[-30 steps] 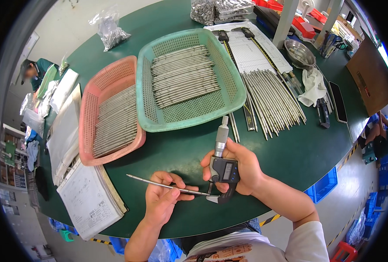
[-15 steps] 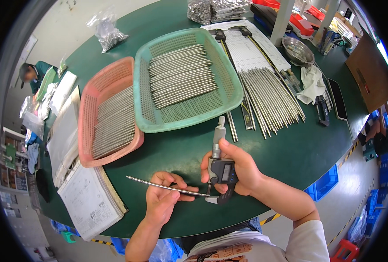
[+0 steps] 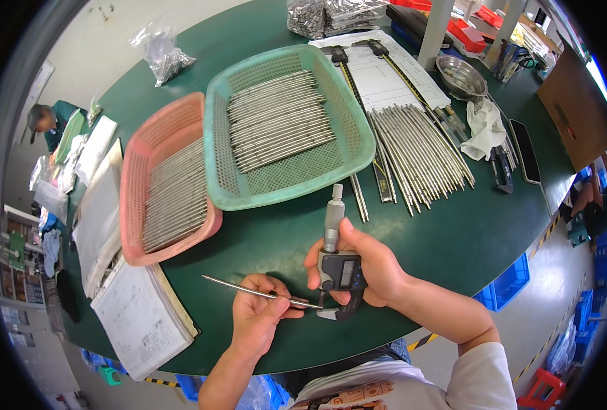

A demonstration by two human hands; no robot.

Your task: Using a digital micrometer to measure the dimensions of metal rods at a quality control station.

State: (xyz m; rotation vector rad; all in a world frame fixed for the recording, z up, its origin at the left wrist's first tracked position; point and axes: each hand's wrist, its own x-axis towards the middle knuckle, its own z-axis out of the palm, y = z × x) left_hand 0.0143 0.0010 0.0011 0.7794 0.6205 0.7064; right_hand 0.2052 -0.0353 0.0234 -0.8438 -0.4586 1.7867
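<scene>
My left hand (image 3: pixel 261 316) pinches a thin metal rod (image 3: pixel 238 288) that lies level and points left. The rod's right end sits in the jaws of a digital micrometer (image 3: pixel 335 263). My right hand (image 3: pixel 368 266) grips the micrometer's dark body, its silver thimble pointing away from me. Both hands hover above the green table (image 3: pixel 413 253) near its front edge.
A green basket (image 3: pixel 355 147) and a pink basket (image 3: pixel 138 198), both holding metal rods, stand beyond my hands. Loose rods (image 3: pixel 419 154) lie to the right beside calipers, a paper sheet, a steel bowl and a cloth. Open books (image 3: pixel 139 318) sit at left. Another person (image 3: pixel 44 119) is far left.
</scene>
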